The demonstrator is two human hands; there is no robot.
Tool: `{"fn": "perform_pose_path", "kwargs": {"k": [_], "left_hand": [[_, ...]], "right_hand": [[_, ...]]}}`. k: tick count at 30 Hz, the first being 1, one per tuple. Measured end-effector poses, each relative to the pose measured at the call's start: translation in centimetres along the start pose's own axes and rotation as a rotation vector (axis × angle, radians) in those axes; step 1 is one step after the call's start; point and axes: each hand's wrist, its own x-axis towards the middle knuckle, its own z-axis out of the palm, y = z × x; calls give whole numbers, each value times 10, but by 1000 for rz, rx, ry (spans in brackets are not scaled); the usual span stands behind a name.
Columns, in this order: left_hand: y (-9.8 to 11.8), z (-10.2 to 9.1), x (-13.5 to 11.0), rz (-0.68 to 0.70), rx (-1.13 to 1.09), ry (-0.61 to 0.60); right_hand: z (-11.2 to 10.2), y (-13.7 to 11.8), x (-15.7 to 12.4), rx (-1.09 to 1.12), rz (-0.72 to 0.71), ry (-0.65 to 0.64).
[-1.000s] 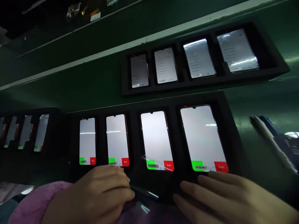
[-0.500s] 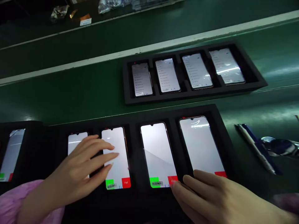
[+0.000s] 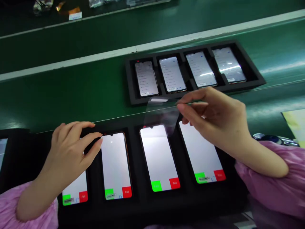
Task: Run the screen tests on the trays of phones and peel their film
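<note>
A black foam tray (image 3: 138,203) in front of me holds several lit phones with white screens and green and red buttons at the bottom. My right hand (image 3: 214,117) pinches a clear protective film (image 3: 162,114), lifted above the top of the third phone (image 3: 158,157). My left hand (image 3: 71,146) is curled over the top of the leftmost phone (image 3: 75,189), its fingertips at the upper left corner of the second phone (image 3: 115,165). The fourth phone (image 3: 202,156) lies partly under my right hand.
A second black tray (image 3: 190,95) with several phones showing menu screens sits further back on the green belt (image 3: 71,92). A white strip (image 3: 95,57) runs along the belt. Another tray (image 3: 9,152) is at the left edge. A shiny object (image 3: 271,139) lies at the right.
My right hand rose from the tray's front edge, peeling the clear film up off the third phone. My left hand slid up to the top of the first and second phones.
</note>
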Motion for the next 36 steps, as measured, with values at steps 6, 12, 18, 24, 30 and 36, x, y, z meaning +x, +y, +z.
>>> {"fn": "perform_pose_path", "kwargs": {"k": [6,12,18,24,30,36], "left_hand": [[4,-5,-1,-13,66,-36],[-12,-5,-7,-19,69,-51],[3,-14,-5,27,70,4],[67,-1,26,396,-45,-57],[63,20,39,348,72,2],[12,4,13,235,88,49]], "right_hand": [[7,-5,2,183,66,99],[10,-15,0,166,63,67],[16,-22,0,187,46,26],[23,-21,4,184,76,54],[32,-22,1,145,88,24],[35,-17,-5,109,62,-29]]}}
